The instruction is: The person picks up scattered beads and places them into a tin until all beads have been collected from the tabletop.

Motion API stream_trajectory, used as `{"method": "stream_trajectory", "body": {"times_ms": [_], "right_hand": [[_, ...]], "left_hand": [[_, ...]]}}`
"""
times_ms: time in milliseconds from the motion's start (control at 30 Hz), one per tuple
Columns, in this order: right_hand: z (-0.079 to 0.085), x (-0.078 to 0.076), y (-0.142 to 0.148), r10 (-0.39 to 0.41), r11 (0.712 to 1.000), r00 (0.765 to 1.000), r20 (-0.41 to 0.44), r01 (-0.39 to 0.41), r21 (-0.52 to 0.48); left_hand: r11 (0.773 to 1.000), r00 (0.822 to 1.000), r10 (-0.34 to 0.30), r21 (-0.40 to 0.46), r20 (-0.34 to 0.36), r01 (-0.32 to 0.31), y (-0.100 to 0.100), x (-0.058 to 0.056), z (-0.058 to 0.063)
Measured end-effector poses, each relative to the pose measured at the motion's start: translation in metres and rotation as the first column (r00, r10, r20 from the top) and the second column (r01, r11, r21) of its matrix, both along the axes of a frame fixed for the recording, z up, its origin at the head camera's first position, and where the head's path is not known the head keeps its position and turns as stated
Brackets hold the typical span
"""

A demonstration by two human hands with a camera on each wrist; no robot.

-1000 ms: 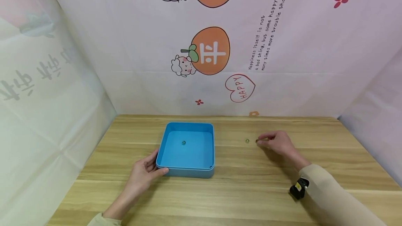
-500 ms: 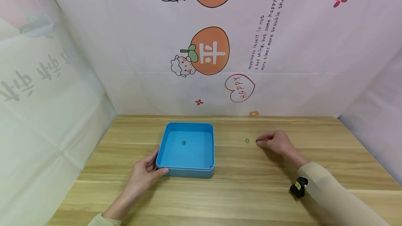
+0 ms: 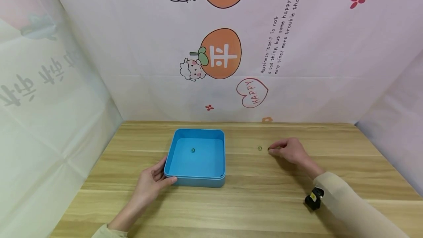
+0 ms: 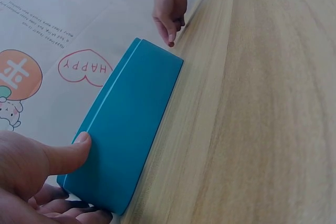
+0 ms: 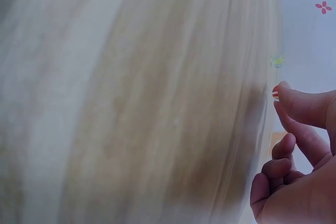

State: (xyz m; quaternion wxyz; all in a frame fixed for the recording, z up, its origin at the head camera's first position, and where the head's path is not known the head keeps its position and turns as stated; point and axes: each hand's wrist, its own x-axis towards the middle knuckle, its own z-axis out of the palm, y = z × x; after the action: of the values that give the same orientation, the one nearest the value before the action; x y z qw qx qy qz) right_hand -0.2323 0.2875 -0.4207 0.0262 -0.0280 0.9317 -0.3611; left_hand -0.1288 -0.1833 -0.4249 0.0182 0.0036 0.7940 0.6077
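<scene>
A square blue box [image 3: 198,182] with no lid sits on the wooden table. My left hand [image 3: 150,184] grips its near left corner, thumb on the front wall and fingers round the left side. Inside on the box floor lies a green glass marble [image 3: 193,150]. Over to the right, my right hand [image 3: 292,150] pinches a small red-and-white marble [image 5: 275,93] between thumb and index finger, low over the tabletop. The fingers partly hide it. Just left of those fingertips a clear yellow-green marble [image 3: 260,148] rests on the table.
A small dark spot [image 3: 221,175] shows at the box's near right corner. Behind the wooden table [image 3: 244,208] hangs a white printed cloth [image 3: 148,94], with more white cloth at both sides. A black wrist camera [image 3: 313,198] sits at the right sleeve.
The right hand has shifted very slightly left with the red-and-white marble. My left hand and the blue box have stayed in place.
</scene>
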Motion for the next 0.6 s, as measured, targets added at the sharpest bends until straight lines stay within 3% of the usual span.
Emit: {"method": "stream_trajectory", "body": {"times_ms": [300, 600], "right_hand": [[0.003, 0.0031, -0.0037, -0.02, 0.994, 0.999, 0.044, 0.024, -0.105], [0.0101, 0.0093, -0.0089, 0.0, 0.99, 0.999, 0.034, 0.005, -0.138]], "left_hand": [[1.0, 1.0, -0.009, -0.002, -0.004, 0.009, 0.0008, -0.0003, 0.0007], [1.0, 1.0, 0.008, 0.009, 0.02, -0.008, 0.0011, 0.0002, 0.0012]]}}
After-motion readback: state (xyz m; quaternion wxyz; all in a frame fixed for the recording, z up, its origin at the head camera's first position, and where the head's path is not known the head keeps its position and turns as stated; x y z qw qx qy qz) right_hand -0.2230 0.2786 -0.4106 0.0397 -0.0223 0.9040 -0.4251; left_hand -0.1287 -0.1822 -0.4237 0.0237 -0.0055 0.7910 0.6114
